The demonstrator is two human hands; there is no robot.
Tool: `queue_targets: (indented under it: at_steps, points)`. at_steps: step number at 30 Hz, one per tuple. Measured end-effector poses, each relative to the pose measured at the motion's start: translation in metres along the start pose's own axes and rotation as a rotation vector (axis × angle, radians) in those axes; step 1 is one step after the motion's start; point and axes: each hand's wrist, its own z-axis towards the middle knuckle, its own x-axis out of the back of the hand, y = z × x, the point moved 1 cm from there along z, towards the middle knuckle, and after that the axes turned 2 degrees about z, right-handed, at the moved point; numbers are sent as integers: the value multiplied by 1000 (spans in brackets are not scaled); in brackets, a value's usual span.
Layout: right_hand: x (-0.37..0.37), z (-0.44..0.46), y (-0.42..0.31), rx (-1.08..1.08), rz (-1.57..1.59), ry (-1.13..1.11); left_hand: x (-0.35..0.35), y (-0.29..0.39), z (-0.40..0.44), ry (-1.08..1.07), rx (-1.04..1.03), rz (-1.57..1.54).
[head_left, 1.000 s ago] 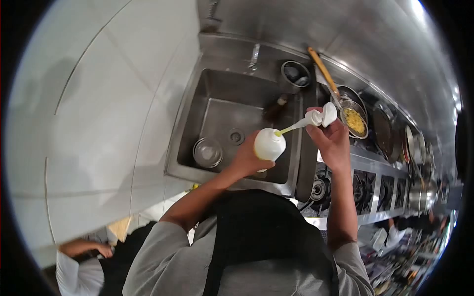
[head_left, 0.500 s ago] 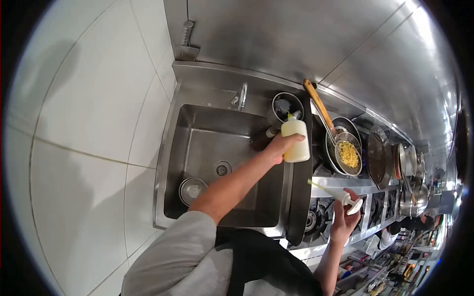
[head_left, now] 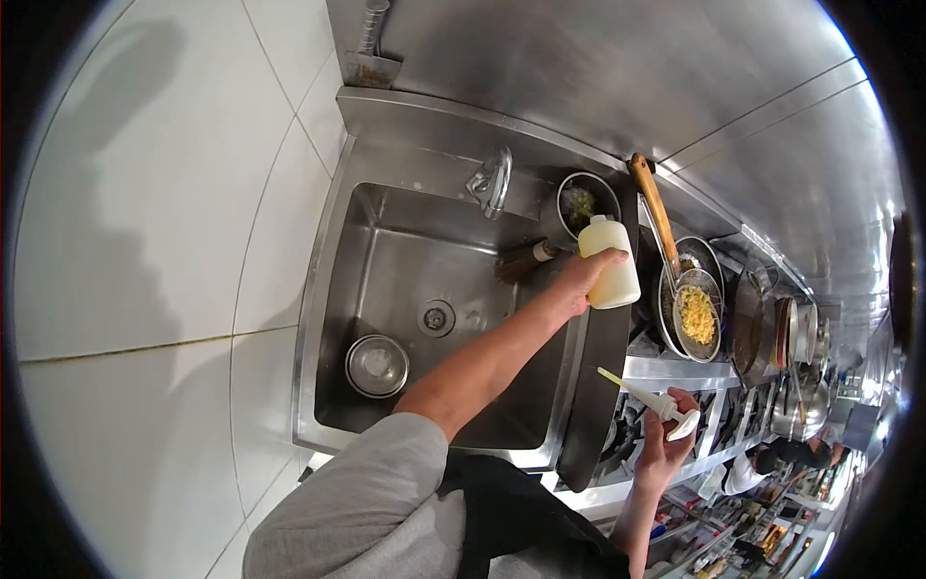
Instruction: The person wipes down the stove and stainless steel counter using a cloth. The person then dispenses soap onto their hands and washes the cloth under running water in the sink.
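Observation:
My left hand (head_left: 582, 280) is closed round a pale yellow bottle (head_left: 612, 268), which is tilted with its open neck toward a metal pot (head_left: 569, 220) at the sink's back right corner. Yellow-green liquid shows inside that pot. Over the stove, my right hand (head_left: 666, 440) grips a white pump top (head_left: 678, 419), its thin yellowish tube pointing up and left. The sink (head_left: 386, 289) lies left of both hands, with a small metal bowl (head_left: 377, 366) in its lower left and a brush (head_left: 526, 261) at its right side.
A faucet (head_left: 494, 181) rises behind the sink. A strainer of yellow bits (head_left: 697, 317) with a wooden handle (head_left: 656, 201) rests on a pan on the stove. More pans stand farther right. A scraper (head_left: 371, 60) hangs on the back wall. Another person (head_left: 748, 474) is far right.
The pump top has come out of the bottle. My left hand has carried the bottle to the pot and tilted it, while my right hand has moved down over the stove.

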Motion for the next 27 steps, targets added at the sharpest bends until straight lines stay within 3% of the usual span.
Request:
queue_targets:
  at_steps: [12, 15, 17, 19, 21, 22, 27]
  points:
    - [1, -6, -9, 15, -15, 119, 9, 4, 5, -2, -2, 164]
    - [16, -5, 2, 115, -48, 192, 13, 11, 0, -80, -210, 449]
    - [20, 3, -7, 119, -44, 203, 10, 18, -18, 37, -345, 808]
    - [20, 13, -21, 115, 111, 179, 27, 6, -20, 60, -779, 1188]
    - [15, 27, -36, 246, 115, 178, 10, 21, -56, -36, -659, 1347]
    - [10, 29, -48, 228, 137, 184, 15, 14, -58, -82, -865, 1377]
    - [2, 35, -70, 265, 155, 128, -6, 16, -130, -168, -895, 1545]
